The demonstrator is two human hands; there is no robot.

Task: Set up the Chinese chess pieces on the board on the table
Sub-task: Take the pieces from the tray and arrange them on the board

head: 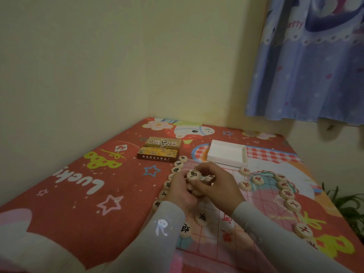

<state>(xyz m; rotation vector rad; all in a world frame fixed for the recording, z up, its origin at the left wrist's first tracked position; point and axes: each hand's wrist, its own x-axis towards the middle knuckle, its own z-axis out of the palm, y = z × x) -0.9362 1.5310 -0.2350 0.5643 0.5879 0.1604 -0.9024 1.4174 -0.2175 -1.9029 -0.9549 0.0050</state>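
Observation:
A thin see-through board (pixel 214 219) with red grid lines lies on the table. Both hands meet above its far middle. My left hand (pixel 180 191) grips a small stack of wooden chess pieces (pixel 192 175), the top one showing a black character. My right hand (pixel 216 186) pinches another piece (pixel 210 177) beside that stack. A row of black-lettered pieces (pixel 175 170) runs down the board's left edge, and a row of red-lettered pieces (pixel 286 194) lines its right edge. Loose pieces (pixel 201 218) lie on the grid near my wrists.
The brown chess box (pixel 159 152) lies beyond the board on the red patterned tablecloth (pixel 78 184), and a white open tray (pixel 227 153) stands to its right. A wall corner bounds the table's far side. A blue curtain (pixel 307 66) hangs at the right, with a plant (pixel 350 205) below.

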